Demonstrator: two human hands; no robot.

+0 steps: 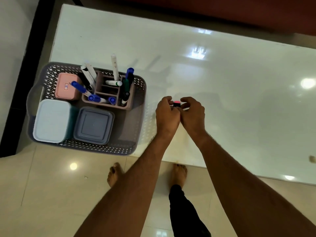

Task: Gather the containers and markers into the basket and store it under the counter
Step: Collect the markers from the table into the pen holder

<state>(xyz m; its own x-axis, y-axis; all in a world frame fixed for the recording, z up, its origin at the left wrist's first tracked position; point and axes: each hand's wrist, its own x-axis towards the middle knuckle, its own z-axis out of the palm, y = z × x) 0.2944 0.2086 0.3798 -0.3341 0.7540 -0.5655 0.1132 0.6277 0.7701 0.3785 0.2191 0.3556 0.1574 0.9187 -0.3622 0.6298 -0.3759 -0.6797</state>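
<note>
A grey perforated basket (140,93) stands on the left end of the white counter (222,82), overhanging its front edge. Inside are a pink container (67,86), a light blue container (51,120), a grey-lidded container (93,126) and a brown marker holder (127,105) with several markers (114,67). To the right of the basket, my left hand (166,115) and my right hand (193,112) meet over the counter. Both pinch a small black marker with a pink end (176,103), seen end-on, most of it hidden by my fingers.
The counter's front edge runs just behind my bare feet (178,173) on the tiled floor (51,194). A dark vertical frame (22,74) stands left of the counter. A small brownish object (312,159) lies near the counter's right front edge.
</note>
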